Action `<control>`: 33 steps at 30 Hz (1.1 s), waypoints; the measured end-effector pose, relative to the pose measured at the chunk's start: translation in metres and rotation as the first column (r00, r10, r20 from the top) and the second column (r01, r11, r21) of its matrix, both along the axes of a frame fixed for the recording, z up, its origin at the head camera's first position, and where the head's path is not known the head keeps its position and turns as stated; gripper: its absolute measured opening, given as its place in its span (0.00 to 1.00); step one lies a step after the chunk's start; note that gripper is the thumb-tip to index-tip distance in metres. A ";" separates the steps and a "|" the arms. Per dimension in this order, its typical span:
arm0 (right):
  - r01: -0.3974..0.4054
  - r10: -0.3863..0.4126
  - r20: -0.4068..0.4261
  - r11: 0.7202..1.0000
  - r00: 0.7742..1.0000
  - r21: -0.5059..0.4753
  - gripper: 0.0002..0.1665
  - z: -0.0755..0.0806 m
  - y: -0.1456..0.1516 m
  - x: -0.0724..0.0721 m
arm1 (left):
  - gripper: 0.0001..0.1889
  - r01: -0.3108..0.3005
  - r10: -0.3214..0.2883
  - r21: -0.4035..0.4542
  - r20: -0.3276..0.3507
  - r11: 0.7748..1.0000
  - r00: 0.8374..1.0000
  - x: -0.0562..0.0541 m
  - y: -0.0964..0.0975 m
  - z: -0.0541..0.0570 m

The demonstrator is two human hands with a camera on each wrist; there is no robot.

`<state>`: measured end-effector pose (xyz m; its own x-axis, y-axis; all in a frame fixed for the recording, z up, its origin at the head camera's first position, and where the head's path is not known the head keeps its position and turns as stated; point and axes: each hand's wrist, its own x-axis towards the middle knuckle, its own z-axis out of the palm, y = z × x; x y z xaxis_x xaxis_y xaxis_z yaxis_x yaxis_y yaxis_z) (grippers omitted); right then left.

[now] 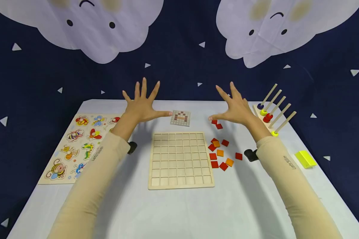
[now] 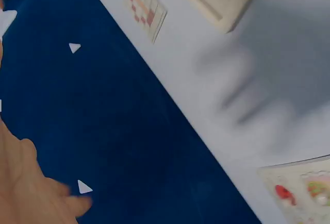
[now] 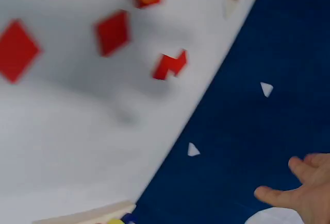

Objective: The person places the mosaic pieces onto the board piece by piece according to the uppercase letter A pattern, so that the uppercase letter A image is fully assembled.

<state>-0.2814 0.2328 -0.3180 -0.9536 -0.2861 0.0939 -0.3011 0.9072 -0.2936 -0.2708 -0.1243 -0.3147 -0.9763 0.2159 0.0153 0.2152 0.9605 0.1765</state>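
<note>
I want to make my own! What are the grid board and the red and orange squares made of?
The grid board looks like plain matt wood: pale tan, without shine. The red squares and orange squares have smooth-looking, even colour, so perhaps painted wood or plastic; I can't tell which.

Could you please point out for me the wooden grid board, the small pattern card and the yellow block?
Wooden grid board [image 1: 180, 161]: head view, on the middle of its grid.
Small pattern card [image 1: 180, 118]: head view, on its printed face.
Yellow block [image 1: 305, 159]: head view, on its visible middle.
</note>
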 end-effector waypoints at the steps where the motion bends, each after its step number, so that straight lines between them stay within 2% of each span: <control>1: -0.015 0.015 0.000 1.000 1.000 -0.014 0.73 -0.005 0.002 0.003 | 0.63 0.016 -0.016 0.018 0.015 1.000 1.000 0.004 -0.003 -0.002; 4: -0.068 0.068 -0.017 0.997 0.998 -0.033 0.69 -0.022 0.009 0.016 | 0.63 0.056 -0.059 0.069 0.039 0.996 0.998 0.018 -0.012 -0.012; 10: -0.170 0.168 -0.035 0.984 0.985 -0.058 0.58 -0.055 0.016 0.046 | 0.64 0.111 -0.112 0.112 0.005 0.987 0.994 0.049 -0.026 -0.035; 17: -0.222 0.225 0.011 0.968 0.974 -0.120 0.45 -0.076 0.017 0.072 | 0.64 0.145 -0.145 0.146 -0.013 0.979 0.989 0.081 -0.033 -0.062; 21: -0.222 0.226 0.024 0.969 0.974 -0.107 0.38 -0.086 0.020 0.082 | 0.63 0.136 -0.140 0.180 0.008 0.974 0.990 0.094 -0.032 -0.073; 25: -0.237 0.239 0.015 0.967 0.971 -0.092 0.32 -0.097 0.022 0.087 | 0.63 0.109 -0.128 0.235 0.067 0.966 0.990 0.104 -0.032 -0.081; 29: -0.255 0.258 0.020 0.963 0.966 -0.089 0.26 -0.104 0.023 0.090 | 0.63 0.074 -0.115 0.279 0.131 0.957 0.985 0.111 -0.035 -0.089; 33: -0.272 0.274 0.017 0.959 0.961 -0.077 0.23 -0.110 0.023 0.091 | 0.62 0.078 -0.129 0.309 0.146 0.948 0.981 0.115 -0.038 -0.097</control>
<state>-0.1908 0.2555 -0.4276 -0.8424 -0.5296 0.0996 -0.5257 0.7670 -0.3679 -0.1554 -0.1620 -0.4114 -0.9434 0.3258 -0.0614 0.2549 0.8313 0.4939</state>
